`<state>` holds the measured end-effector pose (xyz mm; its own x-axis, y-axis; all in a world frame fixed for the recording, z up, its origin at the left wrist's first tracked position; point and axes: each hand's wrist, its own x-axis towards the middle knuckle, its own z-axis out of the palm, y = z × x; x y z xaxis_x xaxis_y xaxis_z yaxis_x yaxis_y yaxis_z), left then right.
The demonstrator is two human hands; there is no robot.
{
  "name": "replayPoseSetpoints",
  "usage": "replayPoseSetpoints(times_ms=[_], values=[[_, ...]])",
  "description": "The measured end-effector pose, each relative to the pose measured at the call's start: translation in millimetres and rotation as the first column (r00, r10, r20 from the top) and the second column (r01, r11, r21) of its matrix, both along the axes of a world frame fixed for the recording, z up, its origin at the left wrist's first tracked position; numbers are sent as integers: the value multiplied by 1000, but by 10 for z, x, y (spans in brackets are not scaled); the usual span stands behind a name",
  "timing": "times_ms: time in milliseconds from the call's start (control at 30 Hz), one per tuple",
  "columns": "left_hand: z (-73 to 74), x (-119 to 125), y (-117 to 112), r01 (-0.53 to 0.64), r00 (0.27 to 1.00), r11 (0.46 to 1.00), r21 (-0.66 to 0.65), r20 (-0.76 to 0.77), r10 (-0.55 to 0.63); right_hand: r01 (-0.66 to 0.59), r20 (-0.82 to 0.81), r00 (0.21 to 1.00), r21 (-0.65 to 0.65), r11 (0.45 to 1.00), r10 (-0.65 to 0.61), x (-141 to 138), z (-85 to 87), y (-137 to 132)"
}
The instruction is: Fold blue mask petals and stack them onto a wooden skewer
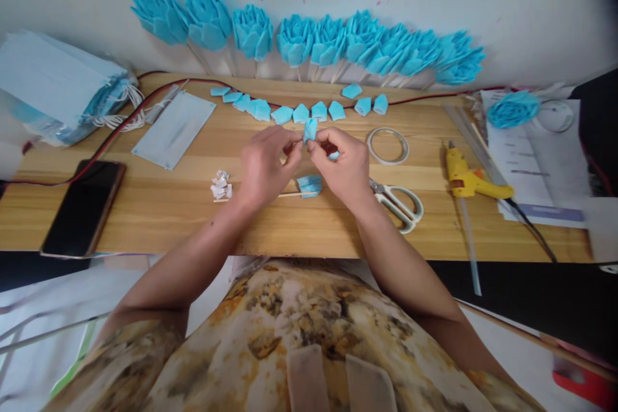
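My left hand (264,164) and my right hand (342,166) meet above the middle of the wooden table (159,206). Both pinch one small folded blue petal (309,130) between thumbs and fingertips. Under my hands a partly built blue flower bud on a thin stick (309,186) lies on the table. Beyond my hands runs a row of several folded blue petals (290,112). Finished blue flowers on sticks (309,38) lean against the wall at the back.
Scissors (398,201) and a tape roll (387,145) lie right of my hands, a yellow glue gun (470,180) and papers farther right. A phone (84,206), a face mask (174,127), a mask pack (58,93) and white scraps (221,185) are on the left.
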<state>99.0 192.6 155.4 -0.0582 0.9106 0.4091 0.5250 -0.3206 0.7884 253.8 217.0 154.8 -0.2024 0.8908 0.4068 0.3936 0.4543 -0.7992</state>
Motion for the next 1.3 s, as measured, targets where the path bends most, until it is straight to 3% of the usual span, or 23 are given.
replayPoseSetpoints(times_ms=[367, 567, 733, 833, 967, 1133, 1300], values=[[-4, -5, -9, -11, 1000, 1000, -12, 20, 11, 10, 17, 1000, -14, 1000, -10, -2, -1, 6], [31, -55, 31, -63, 998, 998, 4, 26, 63, -35, -101, 995, -124, 992, 23, -4, 35, 10], [185, -403, -158, -201, 979, 979, -8, 40, 202, -65, -193, 981, -216, 974, 23, 27, -18, 55], [172, -773, -395, -171, 979, 984, -40, -118, 165, -95, -218, 975, -215, 972, 47, 33, -42, 57], [41, -1175, -638, -129, 958, 979, -161, -277, 81, -127, -228, 971, -222, 967, 75, 4, -52, 34], [-129, -1324, -676, -236, 941, 937, -258, -303, 153, -162, -221, 969, -243, 956, 108, -45, -78, 22], [-181, -1340, -648, -240, 952, 946, -217, -244, 186, -152, -189, 976, -244, 958, 107, -52, -57, 17]])
